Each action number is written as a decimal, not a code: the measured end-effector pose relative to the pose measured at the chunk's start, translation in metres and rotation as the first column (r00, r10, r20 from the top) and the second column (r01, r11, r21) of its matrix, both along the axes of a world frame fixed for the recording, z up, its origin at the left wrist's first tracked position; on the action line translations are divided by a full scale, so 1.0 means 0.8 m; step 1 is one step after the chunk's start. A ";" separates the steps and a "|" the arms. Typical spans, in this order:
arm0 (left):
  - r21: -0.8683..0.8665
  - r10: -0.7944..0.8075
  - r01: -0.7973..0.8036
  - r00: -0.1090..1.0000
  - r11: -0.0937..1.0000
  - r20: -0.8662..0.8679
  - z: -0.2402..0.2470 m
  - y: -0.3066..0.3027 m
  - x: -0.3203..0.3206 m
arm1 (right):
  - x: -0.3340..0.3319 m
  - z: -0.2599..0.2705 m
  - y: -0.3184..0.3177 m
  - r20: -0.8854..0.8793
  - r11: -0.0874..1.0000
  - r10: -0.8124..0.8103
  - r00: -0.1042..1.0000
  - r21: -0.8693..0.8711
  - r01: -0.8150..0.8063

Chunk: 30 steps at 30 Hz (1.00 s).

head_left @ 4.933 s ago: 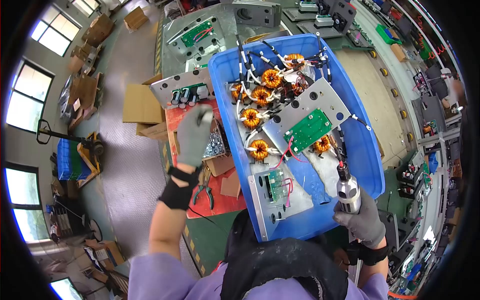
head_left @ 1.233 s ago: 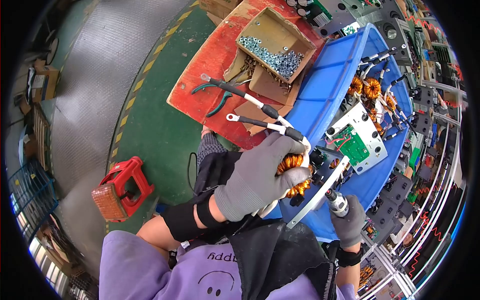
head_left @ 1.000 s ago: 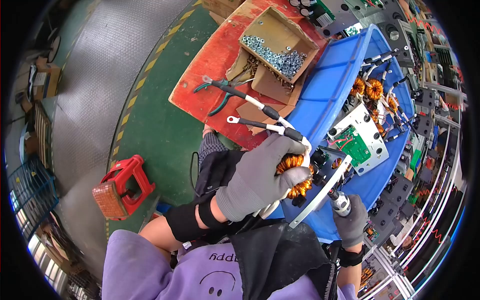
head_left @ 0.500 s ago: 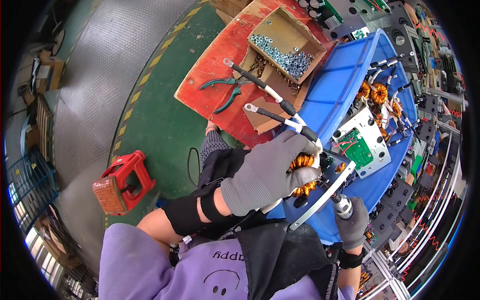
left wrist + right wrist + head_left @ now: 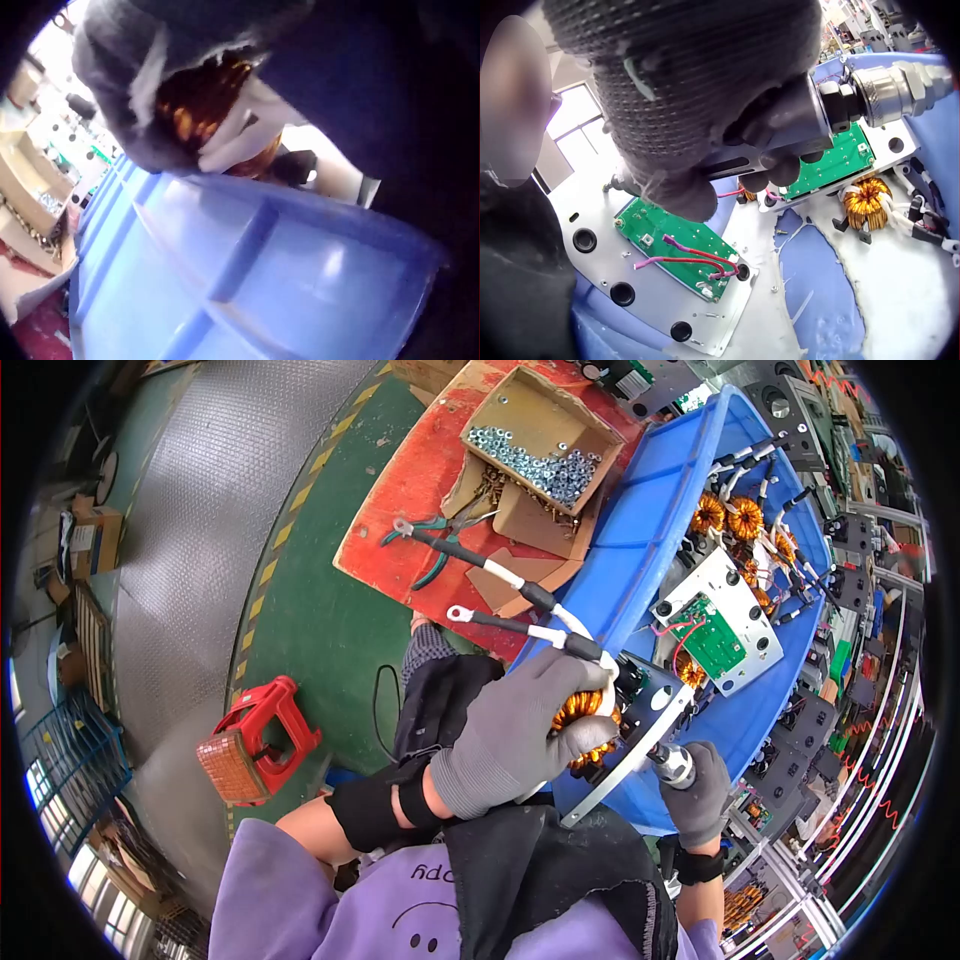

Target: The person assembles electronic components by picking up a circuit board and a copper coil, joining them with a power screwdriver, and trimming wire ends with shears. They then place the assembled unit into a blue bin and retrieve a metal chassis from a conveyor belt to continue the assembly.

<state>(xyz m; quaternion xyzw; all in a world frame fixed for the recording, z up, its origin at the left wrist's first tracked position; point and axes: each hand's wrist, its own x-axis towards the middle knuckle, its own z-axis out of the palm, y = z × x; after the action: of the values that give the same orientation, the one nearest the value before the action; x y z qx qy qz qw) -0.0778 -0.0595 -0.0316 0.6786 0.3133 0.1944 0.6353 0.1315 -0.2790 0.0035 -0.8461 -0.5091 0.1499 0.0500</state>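
Note:
My gloved left hand (image 5: 515,730) grips a copper-wound toroidal coil (image 5: 583,722) at the near end of the blue bin. Two sleeved leads (image 5: 497,622) with ring terminals stick out from the coil past the fingers. In the left wrist view the coil (image 5: 187,112) shows beneath the dark glove, above the bin's rim. My gloved right hand (image 5: 698,797) is wrapped round a silver air screwdriver (image 5: 675,766), its front end close to a metal panel (image 5: 630,760) seen edge-on. The right wrist view shows this panel's green circuit board (image 5: 671,244) with red wires, below the hand.
The blue bin (image 5: 640,550) holds several more coils (image 5: 745,518) and another panel with a circuit board (image 5: 710,640). Left of it, a red board (image 5: 395,510) bears pliers (image 5: 432,565) and a cardboard box (image 5: 540,410) of nuts. A red stool (image 5: 285,735) stands on the floor.
About five seconds ago the left hand was by the box of nuts, holding no coil; now it grips one. The near panel has shifted and the head view has turned. The screwdriver stays in the right hand.

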 end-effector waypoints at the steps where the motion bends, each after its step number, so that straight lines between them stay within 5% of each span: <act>1: 0.007 -0.005 0.004 1.000 1.000 0.003 -0.002 -0.003 0.002 | 0.001 -0.003 0.001 0.003 1.000 -0.005 1.000 0.007 0.004; 3: 0.215 0.040 -0.025 0.997 0.976 -0.064 0.000 -0.009 0.004 | 0.000 -0.008 -0.001 0.004 1.000 -0.010 1.000 0.024 0.010; 7: 0.273 0.116 -0.092 0.991 0.958 -0.072 0.009 -0.011 0.004 | 0.006 -0.014 -0.009 0.033 1.000 0.000 0.999 0.023 -0.001; 9: 0.571 0.084 0.060 0.971 0.819 -0.223 0.025 0.002 -0.001 | 0.006 -0.013 -0.011 0.033 1.000 -0.002 0.999 0.024 0.001; 17: 0.362 -0.148 0.235 0.956 0.902 -0.252 0.048 0.056 -0.041 | 0.002 -0.012 -0.009 0.015 0.998 0.000 1.000 0.063 -0.001; 21: 0.423 0.175 -0.057 0.953 0.905 -0.246 0.039 0.171 -0.034 | 0.000 -0.013 -0.009 0.046 0.998 -0.006 0.999 0.065 0.003; 23: 0.647 0.086 0.134 0.951 0.751 -0.296 0.006 0.234 0.002 | 0.000 -0.015 -0.012 0.048 0.998 -0.008 0.999 0.059 0.005; 27: 0.658 -0.059 0.484 0.828 0.577 -0.557 -0.114 0.286 0.084 | 0.001 -0.016 -0.016 0.051 0.999 -0.014 0.999 0.035 0.013; 29: 0.516 0.010 0.660 0.611 0.546 -0.792 -0.135 0.277 0.128 | -0.001 -0.013 -0.017 0.053 0.999 -0.042 0.998 -0.002 0.042; 30: 0.517 0.007 0.657 0.614 0.549 -0.789 -0.135 0.267 0.142 | -0.002 -0.012 -0.016 0.040 0.999 -0.046 0.998 -0.011 0.046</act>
<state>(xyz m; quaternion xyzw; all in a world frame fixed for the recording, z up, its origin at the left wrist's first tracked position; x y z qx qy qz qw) 0.0355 0.1545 -0.1395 0.9478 0.2712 -0.1063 0.1299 0.1300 -0.2921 -0.0060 -0.8606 -0.4895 0.1351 0.0383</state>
